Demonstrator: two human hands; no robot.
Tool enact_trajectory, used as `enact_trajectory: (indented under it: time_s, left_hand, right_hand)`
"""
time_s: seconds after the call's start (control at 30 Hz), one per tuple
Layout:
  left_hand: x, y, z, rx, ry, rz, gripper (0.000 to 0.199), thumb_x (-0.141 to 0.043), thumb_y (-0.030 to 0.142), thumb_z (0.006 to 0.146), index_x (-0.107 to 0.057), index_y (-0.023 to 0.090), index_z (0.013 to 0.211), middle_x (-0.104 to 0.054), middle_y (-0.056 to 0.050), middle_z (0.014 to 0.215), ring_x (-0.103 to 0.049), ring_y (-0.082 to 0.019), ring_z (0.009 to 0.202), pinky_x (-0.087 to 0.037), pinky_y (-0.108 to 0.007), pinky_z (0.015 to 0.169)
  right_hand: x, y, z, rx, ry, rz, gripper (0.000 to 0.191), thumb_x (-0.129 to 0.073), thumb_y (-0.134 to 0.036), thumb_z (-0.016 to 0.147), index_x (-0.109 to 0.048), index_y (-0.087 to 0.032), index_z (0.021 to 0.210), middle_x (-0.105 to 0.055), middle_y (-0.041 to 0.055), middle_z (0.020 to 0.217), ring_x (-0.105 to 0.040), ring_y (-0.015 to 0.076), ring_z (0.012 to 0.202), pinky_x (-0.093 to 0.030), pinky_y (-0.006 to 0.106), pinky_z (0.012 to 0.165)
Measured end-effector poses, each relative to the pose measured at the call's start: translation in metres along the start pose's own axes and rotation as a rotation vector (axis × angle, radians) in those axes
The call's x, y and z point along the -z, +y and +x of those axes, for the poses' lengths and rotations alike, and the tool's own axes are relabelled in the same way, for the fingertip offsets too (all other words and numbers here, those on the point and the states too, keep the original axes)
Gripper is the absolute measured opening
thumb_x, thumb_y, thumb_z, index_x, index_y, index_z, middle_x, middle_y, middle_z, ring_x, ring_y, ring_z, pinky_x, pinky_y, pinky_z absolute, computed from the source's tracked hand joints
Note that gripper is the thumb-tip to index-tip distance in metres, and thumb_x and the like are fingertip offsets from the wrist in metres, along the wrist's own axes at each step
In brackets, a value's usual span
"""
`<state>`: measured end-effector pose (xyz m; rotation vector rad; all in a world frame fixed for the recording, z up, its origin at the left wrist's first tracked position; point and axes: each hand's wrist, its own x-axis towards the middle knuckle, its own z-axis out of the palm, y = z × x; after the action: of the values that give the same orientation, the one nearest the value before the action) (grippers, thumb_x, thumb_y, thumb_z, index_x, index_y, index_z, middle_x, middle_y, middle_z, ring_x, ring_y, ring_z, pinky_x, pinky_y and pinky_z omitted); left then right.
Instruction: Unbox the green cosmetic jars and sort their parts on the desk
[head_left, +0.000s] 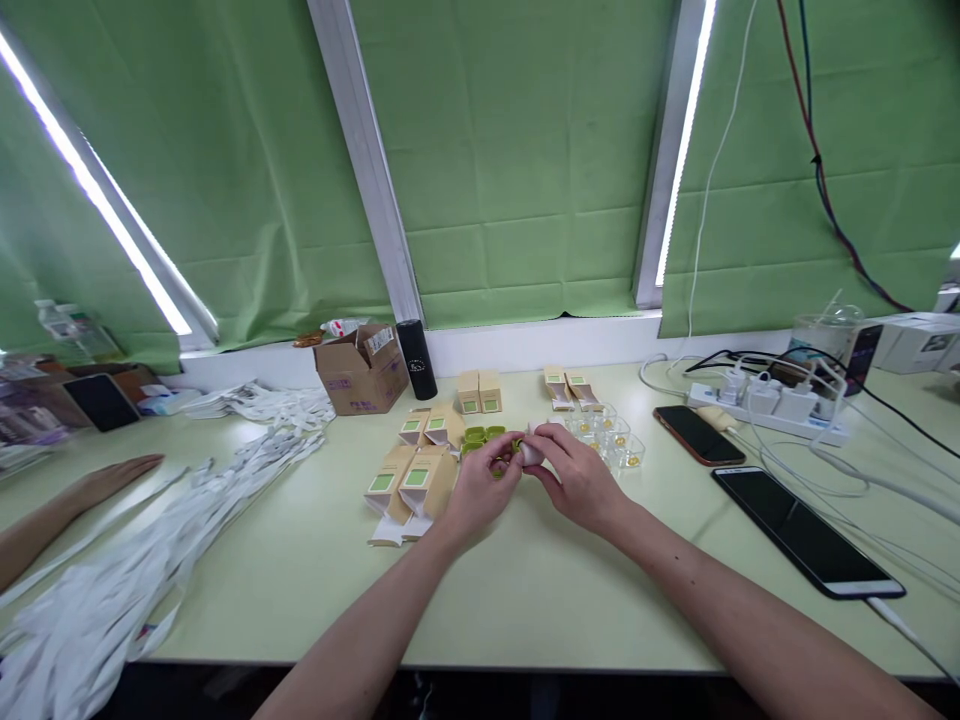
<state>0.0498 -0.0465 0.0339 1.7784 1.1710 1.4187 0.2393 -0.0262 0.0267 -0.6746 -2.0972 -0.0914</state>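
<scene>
My left hand (484, 485) and my right hand (577, 478) meet over the middle of the table, fingers pinched. Between them is a small white rounded piece (532, 455), held by my right fingers. A small green part shows at my left fingertips; its kind is too small to make out. Just behind my left hand sit several green square pieces (474, 437), partly hidden. Clear plastic cups (630, 452) with yellow centres stand beyond my right hand. Left of my hands, several beige boxes (426, 480) with green labels lie with flaps open.
Two beige boxes (480, 391) stand at the back, near a black cylinder (416, 360) and a cardboard carton (361, 370). White strips (172, 530) cover the left, beside another person's hand (120, 480). Two phones (806, 530) and a power strip (772, 408) with cables lie right.
</scene>
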Motion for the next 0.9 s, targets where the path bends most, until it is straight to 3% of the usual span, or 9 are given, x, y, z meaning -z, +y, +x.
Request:
enact_trajectory:
  time_s: [0.37,0.63,0.9]
  left_hand:
    - [-0.005,0.008,0.0,-0.034,0.036,0.117,0.03,-0.063,0.016,0.087,-0.075,0.022,0.114,-0.077,-0.006,0.096,-0.07,-0.021,0.085,-0.054,-0.029,0.078]
    - [-0.005,0.016,0.0,-0.032,0.0,0.31,0.033,-0.048,0.014,0.093,-0.069,0.02,0.118,-0.077,-0.005,0.106,-0.071,-0.018,0.089,-0.054,-0.029,0.079]
    - [-0.007,0.018,0.0,-0.019,-0.001,0.34,0.031,-0.047,0.016,0.095,-0.068,0.02,0.117,-0.077,-0.005,0.101,-0.071,-0.018,0.084,-0.054,-0.029,0.076]
  right_hand:
    - [-0.009,-0.003,0.003,0.003,-0.026,-0.121,0.03,-0.042,-0.015,0.104,-0.049,-0.018,0.133,-0.061,0.0183,0.124,-0.065,0.0299,0.111,-0.059,0.042,0.085]
    - [-0.014,-0.007,0.006,0.007,0.027,-0.176,0.025,-0.04,-0.016,0.105,-0.051,-0.014,0.127,-0.061,0.0178,0.116,-0.065,0.0282,0.1,-0.057,0.039,0.076]
    - [-0.016,-0.009,0.006,-0.006,0.027,-0.197,0.027,-0.036,-0.016,0.104,-0.052,-0.015,0.126,-0.062,0.017,0.113,-0.063,0.0267,0.09,-0.055,0.038,0.069]
